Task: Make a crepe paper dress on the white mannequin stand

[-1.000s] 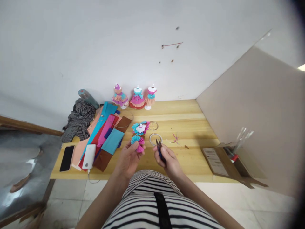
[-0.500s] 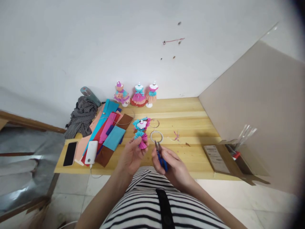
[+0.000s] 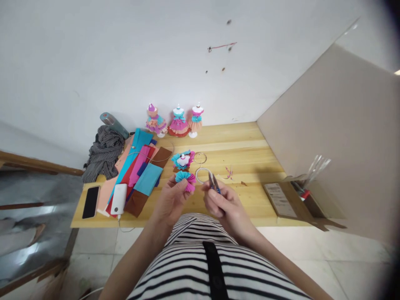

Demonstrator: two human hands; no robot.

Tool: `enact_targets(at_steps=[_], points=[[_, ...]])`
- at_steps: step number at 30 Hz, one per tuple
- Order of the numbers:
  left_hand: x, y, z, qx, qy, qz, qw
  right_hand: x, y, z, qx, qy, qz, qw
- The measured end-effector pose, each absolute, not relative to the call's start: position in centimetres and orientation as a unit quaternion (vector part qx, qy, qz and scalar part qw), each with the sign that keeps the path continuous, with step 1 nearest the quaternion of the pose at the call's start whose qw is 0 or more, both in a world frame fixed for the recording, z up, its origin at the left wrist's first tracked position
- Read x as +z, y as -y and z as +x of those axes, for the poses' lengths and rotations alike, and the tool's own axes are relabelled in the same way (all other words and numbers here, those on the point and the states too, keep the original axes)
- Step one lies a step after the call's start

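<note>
My left hand (image 3: 175, 193) pinches a pleated paper rosette (image 3: 187, 181), part turquoise and part pink, above the table's front edge. My right hand (image 3: 223, 201) is closed around blue-handled thread snips (image 3: 214, 183), blades pointing up and away from me. Just beyond the rosette stands a small white dress form (image 3: 183, 160) with turquoise and pink ruffles. A roll of tape (image 3: 203, 175) lies behind the snips and is partly covered by them. Past it is a thinner ring (image 3: 200, 157).
Three dressed mini forms (image 3: 178, 123) stand by the wall. Coloured crepe paper (image 3: 149, 178), a power bank (image 3: 119, 199), a phone (image 3: 91, 202), striped cloth (image 3: 104, 154) and a bottle (image 3: 114, 125) occupy the left. Pink scraps (image 3: 229, 172) lie right of the tape; a cardboard box (image 3: 289, 200) sits far right.
My right hand has turned the snips so they point up more and shifted slightly right. The left hand still holds the rosette, nearly in place. The whole view has shifted a little.
</note>
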State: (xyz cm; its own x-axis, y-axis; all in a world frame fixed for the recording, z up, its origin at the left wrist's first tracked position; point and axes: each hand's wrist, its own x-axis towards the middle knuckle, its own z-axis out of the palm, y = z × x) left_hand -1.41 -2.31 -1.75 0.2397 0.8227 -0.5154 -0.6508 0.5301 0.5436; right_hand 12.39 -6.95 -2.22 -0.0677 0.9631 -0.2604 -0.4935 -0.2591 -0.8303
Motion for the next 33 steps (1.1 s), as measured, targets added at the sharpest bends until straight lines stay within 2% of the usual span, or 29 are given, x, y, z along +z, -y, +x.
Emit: enact_targets(at_steps=[6,14,20,29,33], points=[[-1.7,2.6,-1.0,0.482,-0.393,0.136,0.772,-1.5,5.1,12.3,0.513,0.444,-0.515,0.524],[-1.6,2.5,-1.2,0.449,-0.419,0.09,0.784,-2.2,5.6,12.2,0.407,0.536,-0.524,0.521],[-1.5,2.7,-0.7,0.446,-0.428,0.052,0.785,-3.0,5.7,12.3,0.329,0.596,-0.546,0.488],[-1.6,2.7,-0.6,0.448,-0.436,0.037,0.78,-2.7,5.1,12.7,0.341,0.567,-0.541,0.519],[-1.7,2.7,-0.5,0.456,-0.424,0.038,0.782,-3.4,5.3,12.8,0.295,0.641,-0.494,0.508]])
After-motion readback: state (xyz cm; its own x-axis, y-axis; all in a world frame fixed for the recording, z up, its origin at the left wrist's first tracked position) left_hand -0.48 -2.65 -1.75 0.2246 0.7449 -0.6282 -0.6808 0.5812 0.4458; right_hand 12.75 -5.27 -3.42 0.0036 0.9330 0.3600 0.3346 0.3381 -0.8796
